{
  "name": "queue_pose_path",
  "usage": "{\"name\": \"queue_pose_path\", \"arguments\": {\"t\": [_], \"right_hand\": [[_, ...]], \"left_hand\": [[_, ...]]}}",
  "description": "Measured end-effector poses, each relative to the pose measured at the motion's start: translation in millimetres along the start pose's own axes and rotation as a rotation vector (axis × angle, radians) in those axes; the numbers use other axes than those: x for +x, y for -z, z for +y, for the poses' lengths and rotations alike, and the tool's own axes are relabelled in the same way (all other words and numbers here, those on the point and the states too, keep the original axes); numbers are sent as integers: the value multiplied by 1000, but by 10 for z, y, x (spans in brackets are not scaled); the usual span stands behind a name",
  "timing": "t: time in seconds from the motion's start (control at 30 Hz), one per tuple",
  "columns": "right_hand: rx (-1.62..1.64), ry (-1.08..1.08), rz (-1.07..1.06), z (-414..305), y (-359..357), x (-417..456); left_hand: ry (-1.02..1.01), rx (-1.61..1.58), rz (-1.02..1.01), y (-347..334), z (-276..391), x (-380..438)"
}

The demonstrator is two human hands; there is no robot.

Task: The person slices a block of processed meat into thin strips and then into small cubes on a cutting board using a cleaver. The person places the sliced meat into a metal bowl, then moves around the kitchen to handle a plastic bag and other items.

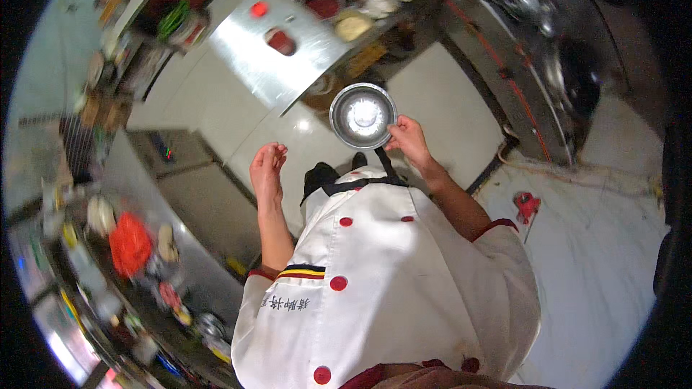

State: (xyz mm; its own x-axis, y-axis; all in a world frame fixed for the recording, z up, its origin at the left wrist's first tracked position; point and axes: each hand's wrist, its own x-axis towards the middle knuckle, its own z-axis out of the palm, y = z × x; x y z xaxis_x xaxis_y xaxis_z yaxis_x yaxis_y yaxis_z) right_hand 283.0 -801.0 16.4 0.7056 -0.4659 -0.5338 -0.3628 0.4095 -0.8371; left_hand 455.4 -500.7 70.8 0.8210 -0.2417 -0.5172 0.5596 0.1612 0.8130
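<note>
A round stainless steel bowl [340, 119] is in my right hand [410, 140], pinched at its near right rim with the thumb over the edge. Its shiny inside faces up, and I see no food in it. Over the floor to the left, my left hand [268, 159] hangs in the air with its fingers curled loosely. Nothing shows in that hand, though its palm is partly hidden. Below both hands spreads my white chef's jacket [378, 259] with red buttons.
Ahead stands a steel worktable [243, 38] with a reddish container [280, 41] on it. Ingredient bowls [323, 5] crowd its right. A stove line [519, 65] runs along the right. At left, a steel counter [184, 237] holds a red plastic bag [130, 243]. Pale floor tiles [443, 97] lie between.
</note>
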Motion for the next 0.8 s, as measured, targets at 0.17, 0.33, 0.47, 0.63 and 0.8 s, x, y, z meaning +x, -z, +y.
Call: {"name": "queue_pose_path", "arguments": {"t": [0.17, 0.33, 0.47, 0.63, 0.8], "right_hand": [[175, 5, 254, -166, 953, 203], [331, 46, 432, -250, 1771, 468], [423, 27, 640, -285, 2489, 535], [541, 289, 878, -748, 3410, 657], [542, 446, 1003, -1078, 4675, 1056]], "left_hand": [[-76, 626, -317, -870, -35, 686], [-177, 742, -487, -1918, 41, 1613], [-318, 977, -674, -3354, -48, 2334], [-554, 1109, -1118, -5884, -102, 2192], [-666, 1054, -1445, -7378, -492, 1969]]}}
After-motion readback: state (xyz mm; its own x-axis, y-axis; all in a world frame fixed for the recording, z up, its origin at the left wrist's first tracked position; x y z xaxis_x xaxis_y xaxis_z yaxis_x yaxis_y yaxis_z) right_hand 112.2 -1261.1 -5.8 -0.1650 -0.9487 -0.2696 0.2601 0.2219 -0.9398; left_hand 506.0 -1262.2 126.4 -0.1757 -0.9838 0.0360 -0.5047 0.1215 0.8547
